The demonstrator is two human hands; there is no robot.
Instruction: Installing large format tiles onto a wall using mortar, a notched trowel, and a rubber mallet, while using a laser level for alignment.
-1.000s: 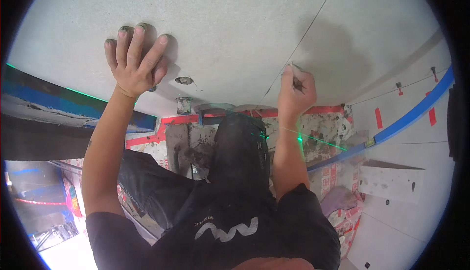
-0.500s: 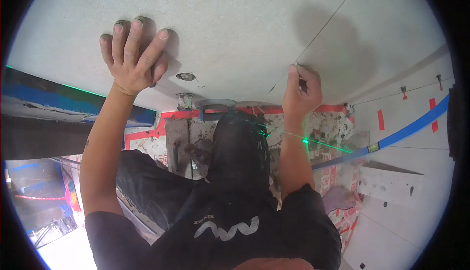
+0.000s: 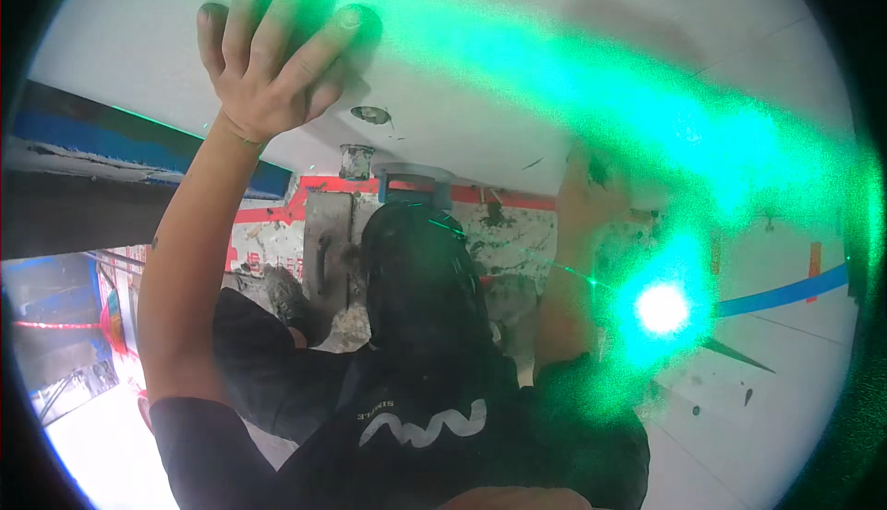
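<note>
Left hand (image 3: 259, 94) splays empty fingers (image 3: 271, 45) on pale panel (image 3: 453, 131), likely stiff, best edge-held; glare (image 3: 663, 309) hides whether right hand (image 3: 591, 196) grips anything

Lettering (image 3: 376, 410), wavy logo (image 3: 427, 431) on shirt (image 3: 416, 469); characters (image 3: 251, 259) on sheeting (image 3: 268, 236).

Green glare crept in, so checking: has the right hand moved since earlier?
Yes: the right hand has moved downward in the picture, judged against the round hole.
</note>
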